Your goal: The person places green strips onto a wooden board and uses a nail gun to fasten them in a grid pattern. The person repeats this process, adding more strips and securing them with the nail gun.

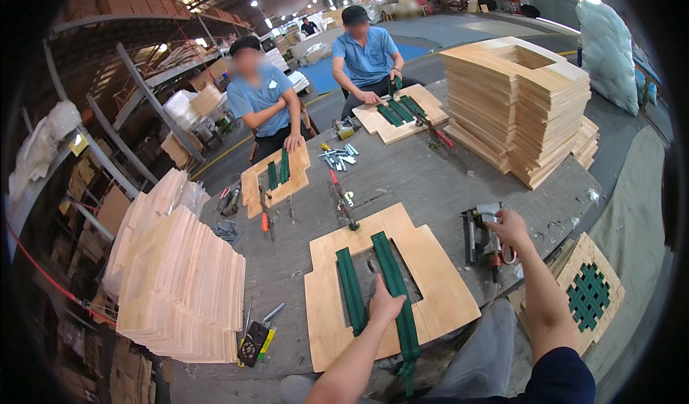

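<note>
In front of me a pale plywood panel (441, 275) with a rectangular cutout lies on the worktable. Two green webbing straps cross its opening lengthwise: a left strap (350, 289) and a longer right strap (387, 260) whose tail hangs past the near edge. My left hand (388, 305) is closed at the right strap, over the cutout, its fingers partly hidden. To the right of the panel, my right hand (509, 229) has its fingers curled around a silver staple gun (491, 242) on the tabletop. Another dark tool (470, 235) lies against its left side.
Tall stacks of plywood panels stand at left (179, 289) and far right (517, 109). A tape measure (252, 343) lies near the left stack. Staple strips (341, 158) are scattered mid-table. Two people sit across with strapped panels. A woven-strap panel (588, 296) rests lower right.
</note>
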Demonstrator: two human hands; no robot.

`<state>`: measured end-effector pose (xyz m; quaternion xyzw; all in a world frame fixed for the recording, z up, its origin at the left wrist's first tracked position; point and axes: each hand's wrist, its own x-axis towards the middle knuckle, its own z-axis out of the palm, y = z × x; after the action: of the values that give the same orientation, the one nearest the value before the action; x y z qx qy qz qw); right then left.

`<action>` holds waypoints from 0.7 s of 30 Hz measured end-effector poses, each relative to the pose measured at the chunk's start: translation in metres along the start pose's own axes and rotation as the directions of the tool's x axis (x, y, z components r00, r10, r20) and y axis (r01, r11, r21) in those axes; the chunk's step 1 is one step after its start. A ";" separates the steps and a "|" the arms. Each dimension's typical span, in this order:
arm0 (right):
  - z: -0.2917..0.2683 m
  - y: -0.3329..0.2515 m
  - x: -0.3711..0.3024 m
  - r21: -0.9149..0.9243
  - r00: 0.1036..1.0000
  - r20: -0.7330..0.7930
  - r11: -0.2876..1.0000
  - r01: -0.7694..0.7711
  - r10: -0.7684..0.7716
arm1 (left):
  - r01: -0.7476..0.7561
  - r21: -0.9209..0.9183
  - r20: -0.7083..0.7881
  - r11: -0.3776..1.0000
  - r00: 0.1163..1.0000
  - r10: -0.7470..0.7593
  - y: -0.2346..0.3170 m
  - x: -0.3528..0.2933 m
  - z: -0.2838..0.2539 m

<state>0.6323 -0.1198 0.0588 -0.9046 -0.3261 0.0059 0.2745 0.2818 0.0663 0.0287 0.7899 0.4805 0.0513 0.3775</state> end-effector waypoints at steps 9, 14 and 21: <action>0.068 -0.122 -0.159 0.521 0.514 0.841 0.505 -0.689 -0.166 | 0.538 -0.798 0.590 0.271 0.788 0.177 -0.010 -0.081 0.004; 0.098 -0.175 -0.192 0.354 0.333 0.894 0.018 -0.935 -0.300 | 0.497 -0.728 0.625 0.472 0.764 0.158 -0.040 -0.188 0.039; 0.113 -0.160 -0.219 0.445 0.430 0.874 0.016 -0.896 -0.224 | -0.095 -0.268 0.541 0.959 0.809 0.232 -0.076 -0.193 0.041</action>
<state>0.3447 -0.0919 0.0059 -0.4271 -0.0286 0.6918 0.5815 0.1424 -0.0912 0.0055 0.7590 0.2673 -0.0982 0.5855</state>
